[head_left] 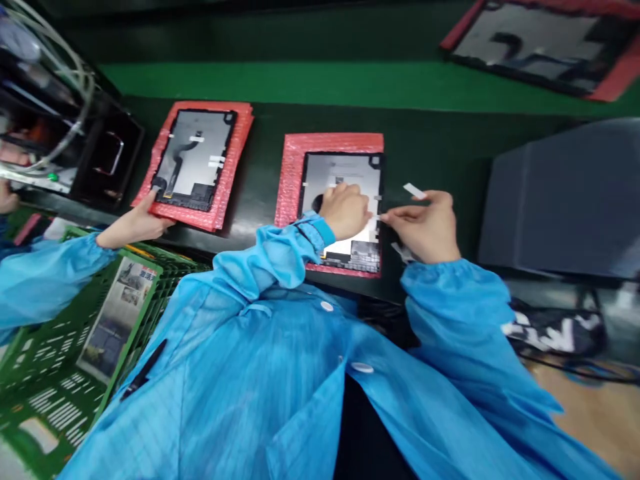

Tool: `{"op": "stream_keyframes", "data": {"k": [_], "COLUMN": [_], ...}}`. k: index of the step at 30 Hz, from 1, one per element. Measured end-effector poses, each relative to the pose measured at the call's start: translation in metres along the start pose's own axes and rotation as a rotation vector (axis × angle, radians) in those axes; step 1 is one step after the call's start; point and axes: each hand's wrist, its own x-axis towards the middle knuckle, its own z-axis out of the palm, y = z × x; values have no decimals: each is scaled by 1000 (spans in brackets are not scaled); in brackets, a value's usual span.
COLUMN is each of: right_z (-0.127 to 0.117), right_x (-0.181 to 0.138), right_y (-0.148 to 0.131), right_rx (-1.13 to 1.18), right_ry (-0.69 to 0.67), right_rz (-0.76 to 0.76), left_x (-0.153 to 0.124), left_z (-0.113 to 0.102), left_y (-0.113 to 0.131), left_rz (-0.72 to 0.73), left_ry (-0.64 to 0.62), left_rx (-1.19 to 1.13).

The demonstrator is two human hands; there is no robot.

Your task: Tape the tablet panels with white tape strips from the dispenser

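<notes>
A tablet screen panel (345,167) with a silvery back and black border lies on red bubble wrap (293,180) in front of me. My left hand (345,212), with a blue wristband, rests over the panel with curled fingers, its fingertips at the right edge. Whatever those fingers may pinch is hidden. Just right of that edge, my right hand (425,227) has thumb and forefinger closed at a small white tab (379,217). A white tape strip (414,191) sticks out from its upper fingers. Another pale scrap (401,252) shows below this hand.
At left, a co-worker's hand (137,223) touches a second panel (200,150) on stacked red bubble wrap. A third panel (535,43) lies at the upper right. A dark grey box-like object (560,200) stands right, a machine with hoses (105,160) left, a green crate (140,320) below.
</notes>
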Motion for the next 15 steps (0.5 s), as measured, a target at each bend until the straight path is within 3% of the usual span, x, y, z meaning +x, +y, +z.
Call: {"op": "stream_keyframes", "data": {"k": [3,8,10,12,15], "right_z": [-5,-69,-91,-104,-109], "right_x": [0,-27,-34,-37,-40], "right_y": [-2,20,27,30,26], "right_rx": [-29,-172,-204,-177,-72], "right_ry": [-19,98,85,45,21], "right_rz": [27,255,337,339,229], "left_x": [0,5,10,14,19], "left_z": [-2,0,1,1,-2], "left_y": [1,-4,-10,-19,-32], "left_rz": [-21,-54,-78,-91,-66], "left_ry": [8,25,56,100,166], "left_rx": [13,-21,-57,-94,-154]}}
